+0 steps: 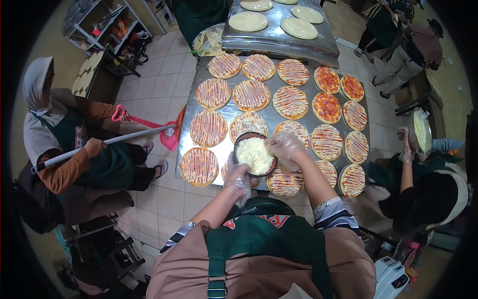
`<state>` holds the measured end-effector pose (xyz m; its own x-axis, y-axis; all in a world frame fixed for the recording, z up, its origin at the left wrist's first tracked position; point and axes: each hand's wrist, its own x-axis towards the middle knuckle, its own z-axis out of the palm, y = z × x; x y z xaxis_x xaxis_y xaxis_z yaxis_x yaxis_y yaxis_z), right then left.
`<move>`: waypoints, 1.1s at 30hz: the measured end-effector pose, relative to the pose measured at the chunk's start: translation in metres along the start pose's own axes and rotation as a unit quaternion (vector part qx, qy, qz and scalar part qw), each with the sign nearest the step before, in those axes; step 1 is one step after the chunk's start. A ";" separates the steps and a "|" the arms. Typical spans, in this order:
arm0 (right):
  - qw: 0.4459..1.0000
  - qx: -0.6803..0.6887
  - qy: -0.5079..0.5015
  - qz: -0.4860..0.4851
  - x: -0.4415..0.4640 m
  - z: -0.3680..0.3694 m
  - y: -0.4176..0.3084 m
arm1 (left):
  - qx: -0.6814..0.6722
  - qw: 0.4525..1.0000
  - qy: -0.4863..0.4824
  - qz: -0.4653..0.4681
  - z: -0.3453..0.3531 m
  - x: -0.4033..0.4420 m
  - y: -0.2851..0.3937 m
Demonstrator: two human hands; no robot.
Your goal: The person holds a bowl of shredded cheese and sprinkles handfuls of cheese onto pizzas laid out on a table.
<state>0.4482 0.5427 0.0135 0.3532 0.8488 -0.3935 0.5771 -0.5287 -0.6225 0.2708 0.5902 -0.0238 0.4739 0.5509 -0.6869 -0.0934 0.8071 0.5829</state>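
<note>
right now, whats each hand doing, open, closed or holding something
Left hand: closed, holding the bowl of white topping.
Right hand: at the bowl's right edge; cannot tell whether its grip is closed or holds any white topping.

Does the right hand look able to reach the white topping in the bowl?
Probably yes: the left hand holds the bowl, the right hand is at its rim, and the white topping lies uncovered.

table (225, 145): glossy smooth metal | gloves (289, 146): clear crinkled plastic | apron (269, 246): matt cloth | shredded cheese (254, 155): rough
</note>
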 end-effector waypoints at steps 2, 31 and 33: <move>0.989 -0.139 -0.033 -0.024 -0.003 0.013 -0.002 | 0.005 1.000 0.009 -0.020 0.009 0.001 -0.002; 0.703 0.711 0.005 0.012 -0.035 0.013 0.078 | -0.010 0.995 -0.010 -0.101 0.047 0.011 -0.022; 0.692 0.720 0.036 0.039 -0.037 0.011 0.091 | -0.023 0.994 -0.011 -0.103 0.041 0.008 -0.016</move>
<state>0.4796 0.4632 -0.0361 0.4071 0.7885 -0.4610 -0.7600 0.0125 -0.6498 0.3116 0.5729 -0.0211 0.5062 0.3687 -0.7796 -0.0324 0.9115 0.4101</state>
